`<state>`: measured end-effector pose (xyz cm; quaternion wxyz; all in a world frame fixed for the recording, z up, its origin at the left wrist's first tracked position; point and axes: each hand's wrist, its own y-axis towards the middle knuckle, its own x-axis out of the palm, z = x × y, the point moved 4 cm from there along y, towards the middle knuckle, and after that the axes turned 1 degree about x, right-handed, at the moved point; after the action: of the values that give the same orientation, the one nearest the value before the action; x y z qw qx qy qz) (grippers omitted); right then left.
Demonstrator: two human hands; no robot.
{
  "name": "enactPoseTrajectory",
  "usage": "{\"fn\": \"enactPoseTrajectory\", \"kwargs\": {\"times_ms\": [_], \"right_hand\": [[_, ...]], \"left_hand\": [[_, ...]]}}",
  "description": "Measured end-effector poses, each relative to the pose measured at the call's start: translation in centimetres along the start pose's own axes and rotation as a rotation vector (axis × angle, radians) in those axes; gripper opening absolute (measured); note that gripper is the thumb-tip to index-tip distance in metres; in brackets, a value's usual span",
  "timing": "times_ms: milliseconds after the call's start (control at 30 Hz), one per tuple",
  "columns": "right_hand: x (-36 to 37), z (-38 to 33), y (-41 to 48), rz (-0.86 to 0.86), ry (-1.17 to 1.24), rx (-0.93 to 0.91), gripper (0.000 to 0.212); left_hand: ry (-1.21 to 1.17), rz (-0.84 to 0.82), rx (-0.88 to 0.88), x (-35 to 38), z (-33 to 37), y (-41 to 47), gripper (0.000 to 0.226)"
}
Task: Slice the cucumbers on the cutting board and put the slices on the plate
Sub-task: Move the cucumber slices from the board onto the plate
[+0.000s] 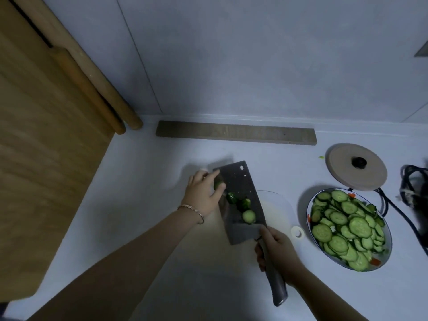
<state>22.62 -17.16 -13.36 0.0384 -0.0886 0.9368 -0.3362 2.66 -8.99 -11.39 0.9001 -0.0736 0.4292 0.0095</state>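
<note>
Your right hand [275, 253] has a full, closed grip: fingers and thumb wrap the handle of the cleaver [240, 205] just below centre frame. The broad blade lies tilted nearly flat, pointing toward the upper left. A few cucumber slices [249, 216] sit on the blade's upturned face, strung along its middle.

Your left hand [203, 193], a bracelet at its wrist, meets the blade's left edge. Its grip is loose and open, fingers fairly straight. The fingertips touch the blade and a green cucumber piece [217, 185] at that edge; whether they pinch the piece, you cannot tell.

The pale cutting board [275, 209] lies under the cleaver on the white bench [143, 181]. The plate [308, 210] sits just right of the board, at right of frame, heaped with sliced cucumber [347, 225]. Behind the plate rests a round lid [342, 172] with a black knob, and a black cord [393, 205] runs along the right edge.
</note>
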Motion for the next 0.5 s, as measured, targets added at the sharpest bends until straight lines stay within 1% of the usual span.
{"fn": "enactPoseTrajectory", "kwargs": {"times_ms": [133,200,267,300,367,433,500], "right_hand": [[0.4,-0.4,-1.1,-0.089,-0.076,-0.023,0.033],[1.4,-0.5,-1.9,-0.153,-0.140,-0.030,0.033],[2.6,-0.2,-2.7,-0.225,-0.208,-0.041,0.032],[3.5,0.2,-3.2,-0.269,-0.248,-0.044,0.031],[5.3,1.2,-4.1,-0.346,-0.308,-0.037,0.034],[7.3,2.4,-5.3,-0.412,-0.332,-0.030,0.035],[9.7,3.7,-6.9,-0.478,-0.341,-0.033,0.033]], "left_hand": [[-0.043,0.154,0.016,-2.7,0.5,-3.2,0.044],[-0.081,0.224,-0.045,-4.1,-0.4,-5.6,0.044],[-0.100,0.304,-0.100,-5.5,-1.7,-8.3,0.052],[-0.095,0.349,-0.129,-6.2,-2.5,-10.0,0.051],[-0.067,0.425,-0.180,-7.2,-4.4,-13.2,0.042],[-0.036,0.455,-0.203,-8.1,-6.5,-16.2,0.040],[-0.016,0.441,-0.214,-8.6,-9.0,-19.4,0.045]]}}
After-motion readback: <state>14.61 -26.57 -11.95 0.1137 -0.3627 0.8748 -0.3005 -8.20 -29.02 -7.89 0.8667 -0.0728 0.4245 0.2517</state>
